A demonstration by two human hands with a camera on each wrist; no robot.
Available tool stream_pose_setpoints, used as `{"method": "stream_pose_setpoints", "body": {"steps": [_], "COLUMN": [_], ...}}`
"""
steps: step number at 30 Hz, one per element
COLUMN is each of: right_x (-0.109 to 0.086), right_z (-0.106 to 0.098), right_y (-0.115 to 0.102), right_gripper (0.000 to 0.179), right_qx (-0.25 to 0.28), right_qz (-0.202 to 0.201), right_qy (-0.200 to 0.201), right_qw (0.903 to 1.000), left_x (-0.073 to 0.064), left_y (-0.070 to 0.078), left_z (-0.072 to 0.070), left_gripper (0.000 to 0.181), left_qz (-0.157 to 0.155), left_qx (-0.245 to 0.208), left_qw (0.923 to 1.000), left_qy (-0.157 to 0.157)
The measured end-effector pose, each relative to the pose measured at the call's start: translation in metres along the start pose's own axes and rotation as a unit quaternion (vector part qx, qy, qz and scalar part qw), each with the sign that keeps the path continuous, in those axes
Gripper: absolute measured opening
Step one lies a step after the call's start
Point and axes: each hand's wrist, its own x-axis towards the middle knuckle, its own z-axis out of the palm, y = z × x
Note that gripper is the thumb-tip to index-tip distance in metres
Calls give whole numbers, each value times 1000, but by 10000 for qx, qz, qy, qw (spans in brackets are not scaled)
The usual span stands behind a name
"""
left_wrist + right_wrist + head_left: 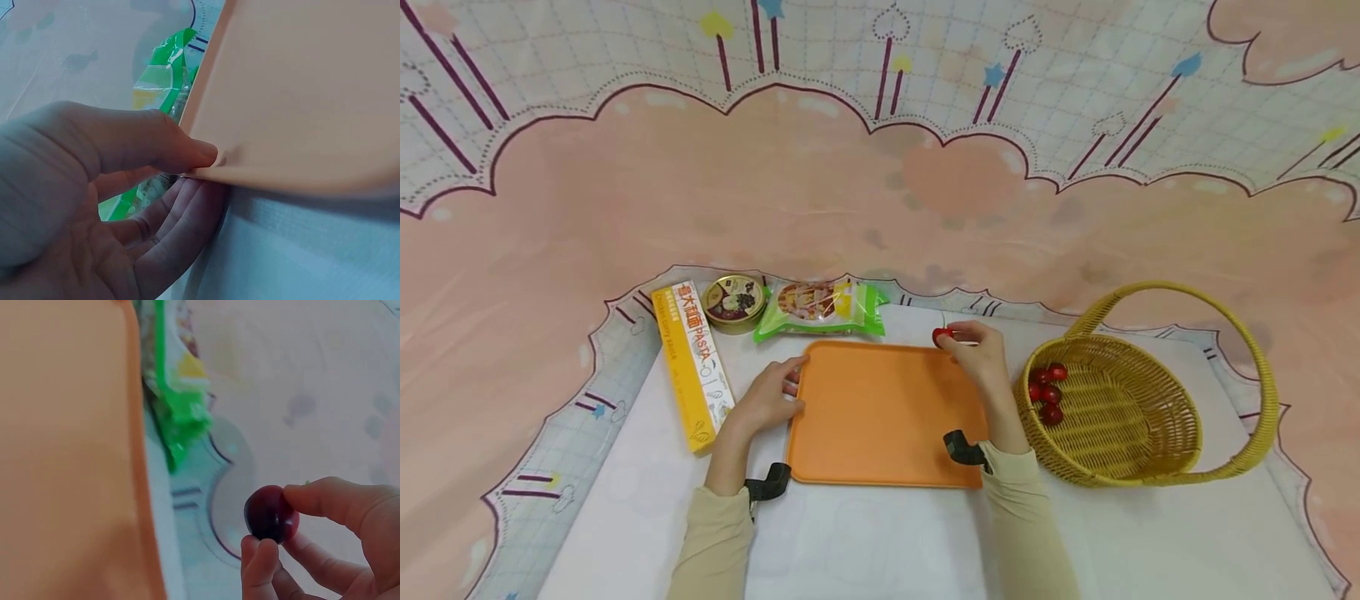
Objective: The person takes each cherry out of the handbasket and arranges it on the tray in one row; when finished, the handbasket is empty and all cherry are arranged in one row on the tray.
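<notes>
An orange tray (887,417) lies in front of me, and my left hand (767,398) grips its left edge. In the left wrist view the thumb (181,150) rests on the tray's inner side while the other fingers are curled under the rim. Beyond the tray's far right corner, my right hand (983,357) pinches a dark red cherry (270,514) between thumb and fingertips. A thin green stem rises from this cherry in the head view. Several more cherries (1051,395) sit along the left side inside a woven basket (1157,477) at the right.
Behind the tray lies a green-edged food packet (820,307), with a round gold tin (735,302) to its left. A yellow and white pasta box (691,367) stretches along the left side. The basket's tall handle (1266,417) arches out to the right. White cloth (865,542) covers the table.
</notes>
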Motion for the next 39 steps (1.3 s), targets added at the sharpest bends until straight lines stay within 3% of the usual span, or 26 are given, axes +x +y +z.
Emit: {"method": "stream_pose_setpoints", "body": {"steps": [10, 17, 29, 39], "right_x": [-6, -15, -24, -28], "right_z": [54, 87, 116, 129], "right_y": [6, 11, 8, 8], "right_gripper": [21, 22, 23, 23], "right_qx": [457, 227, -114, -229], "right_qz": [244, 285, 112, 42], "right_qy": [-327, -677, -926, -1000], "right_qw": [9981, 9970, 9956, 9947], "left_x": [2, 0, 1, 0], "left_y": [2, 0, 0, -1], "left_z": [-4, -3, -2, 0], "left_gripper": [73, 73, 73, 74], "left_qz": [-10, -88, -192, -382], "left_qx": [2, -10, -18, -31], "left_qw": [10000, 10000, 9998, 9992], "left_qy": [36, -23, -38, -115]}}
